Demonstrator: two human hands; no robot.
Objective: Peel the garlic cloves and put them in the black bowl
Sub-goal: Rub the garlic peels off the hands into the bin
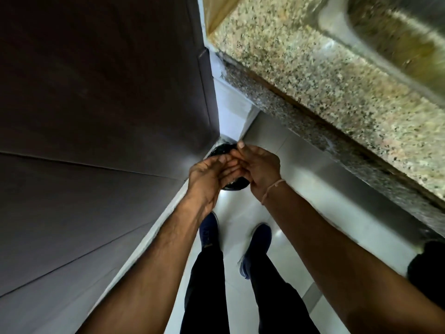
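Garlic cloves cannot be made out anywhere in the blurred view, nor whether either hand holds one. Nearest the camera are two dark trouser legs and blue shoes (pixel 256 249) on the pale tiled floor (pixel 310 198). Above them the left hand (pixel 212 177) and right hand (pixel 260 169) meet, fingers overlapping (the right wrist wears a thin thread). Just behind them a round black container (pixel 220 149) stands on the floor in the corner. The speckled granite desk (pixel 313 75) runs along the right, a dark panel (pixel 96 92) along the left.
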